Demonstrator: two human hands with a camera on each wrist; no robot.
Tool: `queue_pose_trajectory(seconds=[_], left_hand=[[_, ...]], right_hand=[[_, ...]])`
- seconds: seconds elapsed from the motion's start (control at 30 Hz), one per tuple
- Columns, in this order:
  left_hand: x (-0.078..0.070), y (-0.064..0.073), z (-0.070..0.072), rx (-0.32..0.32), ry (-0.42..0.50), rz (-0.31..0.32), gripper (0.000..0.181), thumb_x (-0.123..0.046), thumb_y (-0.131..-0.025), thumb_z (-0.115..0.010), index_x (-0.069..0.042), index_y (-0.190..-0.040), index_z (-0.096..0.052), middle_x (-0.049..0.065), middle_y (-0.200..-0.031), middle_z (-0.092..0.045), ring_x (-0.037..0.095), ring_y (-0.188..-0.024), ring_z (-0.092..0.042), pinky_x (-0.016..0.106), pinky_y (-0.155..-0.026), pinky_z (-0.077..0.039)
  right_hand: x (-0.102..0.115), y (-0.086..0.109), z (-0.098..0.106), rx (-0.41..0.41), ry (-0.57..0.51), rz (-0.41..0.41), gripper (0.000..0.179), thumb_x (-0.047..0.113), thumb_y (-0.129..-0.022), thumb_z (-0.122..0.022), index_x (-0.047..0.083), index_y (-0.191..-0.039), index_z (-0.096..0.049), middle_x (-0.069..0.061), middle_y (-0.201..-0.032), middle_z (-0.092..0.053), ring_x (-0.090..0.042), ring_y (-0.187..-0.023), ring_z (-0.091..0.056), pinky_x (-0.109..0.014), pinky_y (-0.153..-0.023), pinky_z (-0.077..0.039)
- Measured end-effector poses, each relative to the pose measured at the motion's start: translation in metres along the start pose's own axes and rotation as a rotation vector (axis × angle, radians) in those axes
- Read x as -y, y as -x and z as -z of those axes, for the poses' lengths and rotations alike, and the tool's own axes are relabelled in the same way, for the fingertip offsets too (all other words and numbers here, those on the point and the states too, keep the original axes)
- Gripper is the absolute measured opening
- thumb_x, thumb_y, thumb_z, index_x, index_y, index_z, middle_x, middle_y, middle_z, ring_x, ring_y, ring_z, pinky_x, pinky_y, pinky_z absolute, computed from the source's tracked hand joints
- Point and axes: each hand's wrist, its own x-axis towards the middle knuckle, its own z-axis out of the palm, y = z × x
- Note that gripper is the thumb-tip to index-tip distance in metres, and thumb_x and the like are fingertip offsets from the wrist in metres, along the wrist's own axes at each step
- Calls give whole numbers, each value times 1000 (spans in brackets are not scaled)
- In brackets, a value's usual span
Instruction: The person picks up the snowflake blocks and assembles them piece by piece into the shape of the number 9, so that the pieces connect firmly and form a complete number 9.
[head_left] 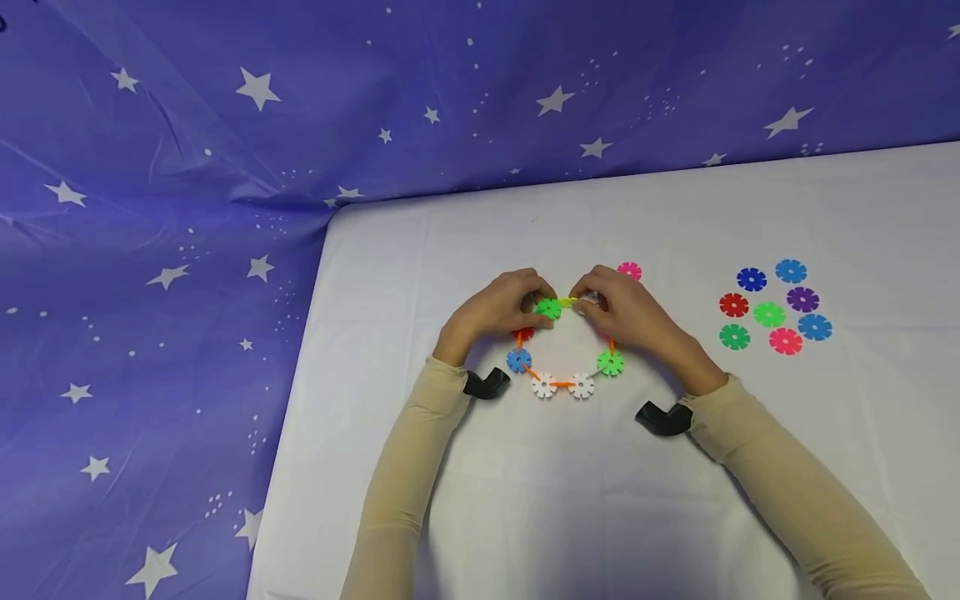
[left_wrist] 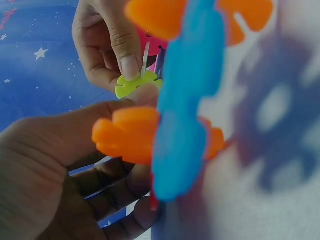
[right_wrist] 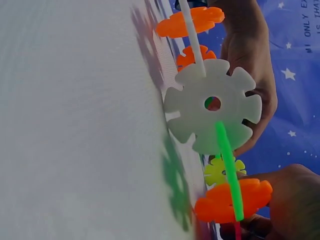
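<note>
A ring of linked, notched plastic interlocking discs lies on the table, with white discs (head_left: 581, 386) at its near side and a blue disc (head_left: 518, 360) at its left. My left hand (head_left: 504, 302) pinches a green interlocking disc (head_left: 548, 308) at the ring's far side. Across from it, my right hand (head_left: 624, 310) grips the ring by a pale white disc (head_left: 590, 297), its thumb against a yellow disc (left_wrist: 134, 84) in the left wrist view. That yellow disc sits edge-on between both hands. Orange discs (right_wrist: 233, 201) stand upright in the ring; my fingers hide part of its far side.
Several loose discs, among them a purple disc (head_left: 803, 300) and a red disc (head_left: 733, 305), lie to the right. One pink disc (head_left: 629, 271) lies just beyond my right hand. The white tabletop (head_left: 450, 242) meets a blue star-patterned cloth (head_left: 450, 92) at the back and left.
</note>
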Motion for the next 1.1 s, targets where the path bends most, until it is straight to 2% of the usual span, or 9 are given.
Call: queue_pose_trajectory(seconds=[0.43, 0.6, 0.87, 1.1], left_hand=[[1, 2, 4, -24, 5, 26, 37, -25, -84, -79, -7, -114, -70, 4, -95, -60, 14, -83, -53, 24, -76, -44], [0, 0, 4, -32, 2, 23, 37, -25, -85, -78, -5, -115, -69, 5, -97, -61, 15, -84, -54, 24, -77, -44], [1, -2, 3, 14, 0, 41, 40, -23, -85, -78, -5, -119, -68, 5, -92, -58, 14, -81, -53, 22, -72, -43], [3, -3, 1, -22, -2, 25, 36, -24, -86, -76, -5, -116, -69, 5, -95, -62, 14, -82, -55, 23, -74, -45]], right_hand=[[-5, -1, 2, 17, -83, -1, 12, 6, -91, -65, 5, -103, -69, -8, -94, -62, -18, -75, -49, -32, -67, -41], [-5, 0, 2, 15, -85, 10, 11, 6, -92, -65, 5, -102, -69, -8, -94, -63, -18, -74, -49, -31, -66, -41], [-7, 0, 0, -4, -85, -3, 10, 5, -91, -65, 6, -101, -70, -7, -92, -63, -17, -73, -48, -31, -65, -40], [-7, -1, 0, -7, -106, -21, 10, 6, -92, -65, 6, -101, -70, -7, -93, -63, -18, -74, -49, -30, -66, -40]])
